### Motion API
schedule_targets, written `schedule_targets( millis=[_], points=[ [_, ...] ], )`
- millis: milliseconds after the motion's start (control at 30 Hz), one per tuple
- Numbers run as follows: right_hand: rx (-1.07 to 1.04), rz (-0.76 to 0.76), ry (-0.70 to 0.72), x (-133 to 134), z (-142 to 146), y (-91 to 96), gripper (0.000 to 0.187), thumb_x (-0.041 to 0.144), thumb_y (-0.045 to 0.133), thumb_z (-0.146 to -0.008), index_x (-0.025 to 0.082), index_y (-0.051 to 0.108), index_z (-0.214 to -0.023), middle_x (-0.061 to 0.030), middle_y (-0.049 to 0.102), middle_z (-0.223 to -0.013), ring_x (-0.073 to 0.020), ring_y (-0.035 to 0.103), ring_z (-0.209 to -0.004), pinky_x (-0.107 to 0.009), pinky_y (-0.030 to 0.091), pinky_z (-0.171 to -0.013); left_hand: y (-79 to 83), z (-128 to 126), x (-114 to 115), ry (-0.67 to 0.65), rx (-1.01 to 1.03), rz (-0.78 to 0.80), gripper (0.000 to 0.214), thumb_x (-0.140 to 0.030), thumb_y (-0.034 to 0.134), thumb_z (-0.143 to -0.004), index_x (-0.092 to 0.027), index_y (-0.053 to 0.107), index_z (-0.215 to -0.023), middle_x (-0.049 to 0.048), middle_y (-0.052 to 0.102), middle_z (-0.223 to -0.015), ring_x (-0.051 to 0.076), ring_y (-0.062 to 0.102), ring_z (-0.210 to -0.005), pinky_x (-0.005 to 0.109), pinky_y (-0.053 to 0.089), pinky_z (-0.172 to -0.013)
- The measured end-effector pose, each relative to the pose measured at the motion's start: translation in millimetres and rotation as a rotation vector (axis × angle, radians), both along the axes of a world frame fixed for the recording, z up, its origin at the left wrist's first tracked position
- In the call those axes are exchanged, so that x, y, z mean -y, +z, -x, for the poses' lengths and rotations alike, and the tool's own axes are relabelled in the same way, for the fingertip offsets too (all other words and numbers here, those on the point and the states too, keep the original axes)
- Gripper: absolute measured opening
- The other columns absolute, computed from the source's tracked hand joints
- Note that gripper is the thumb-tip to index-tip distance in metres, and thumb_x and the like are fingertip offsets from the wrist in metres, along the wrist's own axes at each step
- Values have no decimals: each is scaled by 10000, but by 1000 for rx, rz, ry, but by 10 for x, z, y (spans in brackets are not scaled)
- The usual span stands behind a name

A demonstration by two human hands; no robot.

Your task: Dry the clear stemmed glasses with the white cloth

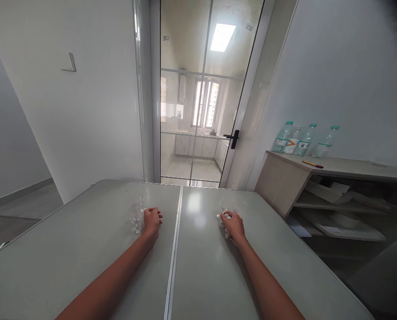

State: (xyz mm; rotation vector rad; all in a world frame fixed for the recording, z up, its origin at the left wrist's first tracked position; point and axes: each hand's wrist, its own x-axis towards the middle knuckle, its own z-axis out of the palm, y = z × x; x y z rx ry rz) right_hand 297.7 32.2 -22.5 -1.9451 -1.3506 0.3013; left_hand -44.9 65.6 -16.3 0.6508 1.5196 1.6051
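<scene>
With our right hand we are pinching a crumpled white piece, perhaps cloth, the thumb and fingers drawn in around it beside some clear glassware; whether we are also gripping the glass, we cannot tell. Our left hand is resting with its fingers bent inward, just beside other clear glassware; its inner side is facing away, so we cannot tell what, if anything, it is holding. We are probably handling or steadying the glass, which is calling for a light touch, its outlines being hard to see. Both groups are standing toward the far side of the table, one on each side of the metal strip. The far edge is lying near behind them, a glazed door rising beyond, so we are having more room toward ourselves. On the right a shelf unit is bordering the table, bearing plastic bottles.
</scene>
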Motion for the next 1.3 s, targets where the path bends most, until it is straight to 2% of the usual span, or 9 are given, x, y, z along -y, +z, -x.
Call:
schedule_targets(
  millis=[267, 433, 533, 667, 800, 900, 967, 1133, 1300],
  points=[
    [-1, 8, 8, 6, 10, 6, 287, 365, 655, -836, 203, 794, -1029, -59, 764, -838, -175, 700, -687, -225, 454, -607, 87, 24, 42, -69, -21, -122, 223, -388, 543, -885, -235, 459, -1024, -10, 622, -752, 135, 604, -576, 204, 431, -458],
    [16, 10, 15, 7, 13, 7, 268, 352, 657, -833, 209, 794, -1012, -56, 764, -870, -183, 708, -741, -228, 463, -636, 94, 27, 41, -117, -38, -116, 280, -494, 426, -913, -216, 456, -907, 10, 608, -694, 151, 585, -522, 247, 446, -461],
    [14, 17, 20, 3, 9, -5, 278, 360, 656, -837, 211, 791, -1029, -53, 764, -871, -174, 707, -718, -226, 467, -639, 130, -43, 131, -192, -130, -155, 241, -442, 560, -859, -205, 527, -833, -2, 580, -633, 144, 535, -501, 236, 398, -469],
    [14, 23, 18, -3, 3, -26, 279, 367, 653, -838, 209, 785, -1026, -58, 766, -868, -187, 711, -723, -236, 471, -634, 298, -89, 339, -254, -508, -394, 134, -351, 642, -852, -221, 611, -838, 7, 593, -690, 170, 567, -645, 280, 461, -661],
    [4, 22, 29, -8, 8, -41, 268, 370, 640, -845, 210, 775, -1013, -36, 757, -805, -178, 701, -665, -241, 477, -621, 560, 64, 455, 40, -1086, -636, 111, -244, 612, -860, -222, 655, -959, 112, 649, -1032, 279, 598, -1024, 419, 412, -972],
    [-6, 20, 35, -14, 15, -52, 267, 365, 633, -848, 205, 772, -1011, -35, 757, -800, -167, 693, -633, -233, 474, -602, 724, 206, 466, 303, -1278, -537, 230, -182, 599, -847, -200, 654, -1069, 161, 582, -1237, 332, 525, -1178, 495, 316, -1057],
    [-10, 19, 35, -17, 15, -57, 272, 369, 632, -847, 205, 773, -1012, -42, 761, -818, -167, 695, -643, -228, 468, -592, 788, 255, 468, 398, -1365, -412, 296, -165, 583, -844, -190, 637, -1134, 175, 542, -1279, 350, 496, -1186, 527, 296, -1042],
    [8, 15, 27, -18, 1, -65, 285, 391, 640, -829, 219, 778, -1009, -47, 766, -870, -193, 708, -756, -234, 464, -626, 804, 276, 476, 381, -1455, -180, 367, -88, 548, -799, -203, 631, -1137, 154, 527, -1206, 322, 504, -1076, 463, 367, -871],
    [17, 22, 27, -20, 2, -65, 282, 392, 635, -835, 219, 778, -1005, -38, 755, -804, -187, 698, -707, -235, 453, -608, 760, 332, 454, 309, -1478, -200, 366, -40, 533, -777, -195, 637, -1092, 121, 526, -1102, 259, 528, -970, 338, 398, -722]
  ],
)
